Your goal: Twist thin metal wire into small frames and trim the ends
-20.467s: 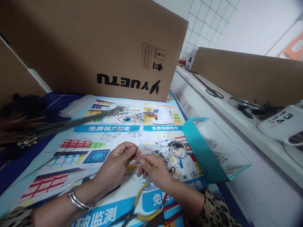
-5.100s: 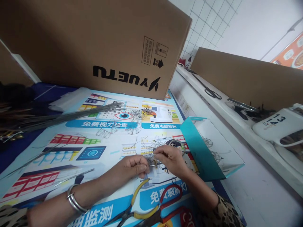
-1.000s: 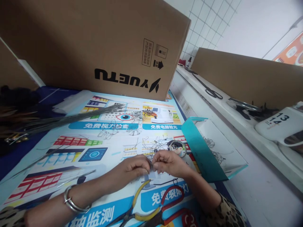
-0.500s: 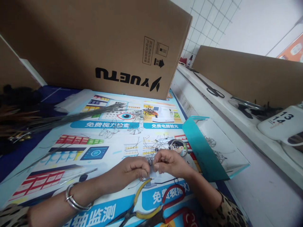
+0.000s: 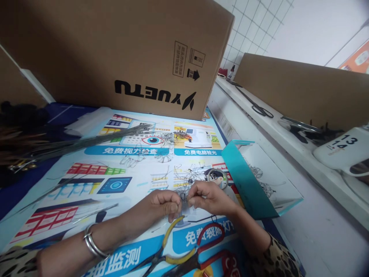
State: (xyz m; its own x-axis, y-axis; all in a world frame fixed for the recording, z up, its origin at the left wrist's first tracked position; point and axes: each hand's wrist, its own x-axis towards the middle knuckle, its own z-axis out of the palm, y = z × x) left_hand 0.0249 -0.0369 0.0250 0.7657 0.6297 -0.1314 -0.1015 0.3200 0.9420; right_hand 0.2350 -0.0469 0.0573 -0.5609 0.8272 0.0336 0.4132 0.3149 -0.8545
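My left hand (image 5: 165, 204) and my right hand (image 5: 210, 197) face each other over the printed sheet, fingers pinched together. Between their fingertips shows a thin dark wire (image 5: 182, 196) with a small loop; its ends are hidden in the fingers. Just below lie yellow-handled pliers (image 5: 180, 258), their handle tip close under my left fingers. Red-handled scissors (image 5: 211, 246) rest partly across them. Behind the hands, loose bits of thin wire (image 5: 187, 173) are scattered beside a clear roll of tape (image 5: 216, 177).
At right, a teal-edged open box (image 5: 245, 181) contains tangled wire shapes (image 5: 261, 181). A bundle of long wires (image 5: 115, 137) lies at left. A large cardboard box (image 5: 115, 50) blocks the back. Along the right ledge (image 5: 248, 109) sit black scissors (image 5: 262, 110) and a white mug (image 5: 340, 150).
Both hands stay almost in place, still pinching the wire. My left fingers have shifted slightly, and the small loop shows more clearly. The view has tilted a little.
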